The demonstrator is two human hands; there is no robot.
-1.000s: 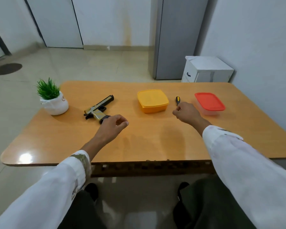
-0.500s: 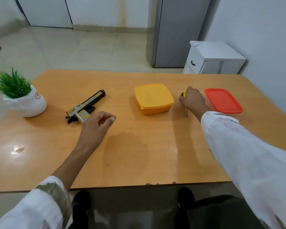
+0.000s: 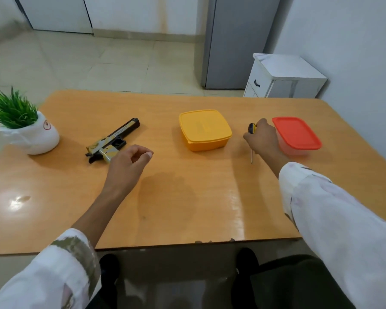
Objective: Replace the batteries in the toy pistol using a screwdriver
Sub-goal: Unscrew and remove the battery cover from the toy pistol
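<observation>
A black and gold toy pistol [image 3: 115,139] lies on its side on the wooden table [image 3: 187,192], at the left of the middle. My left hand [image 3: 128,165] hovers just right of its grip with fingers loosely curled, holding nothing. My right hand [image 3: 262,139] grips a screwdriver [image 3: 252,130] with a yellow and black handle; the thin metal shaft points down toward me under the hand. The hand is between the yellow box and the red-lidded box.
A yellow lidded box [image 3: 204,129] stands mid-table. At the right sits a clear box with a red lid [image 3: 296,133]. A white pot with a green plant [image 3: 25,128] is at the far left. A white cabinet [image 3: 283,76] stands beyond the table.
My right hand reached forward to the screwdriver and closed round its handle. My left hand stayed near the pistol's grip. The camera leaned in closer over the table.
</observation>
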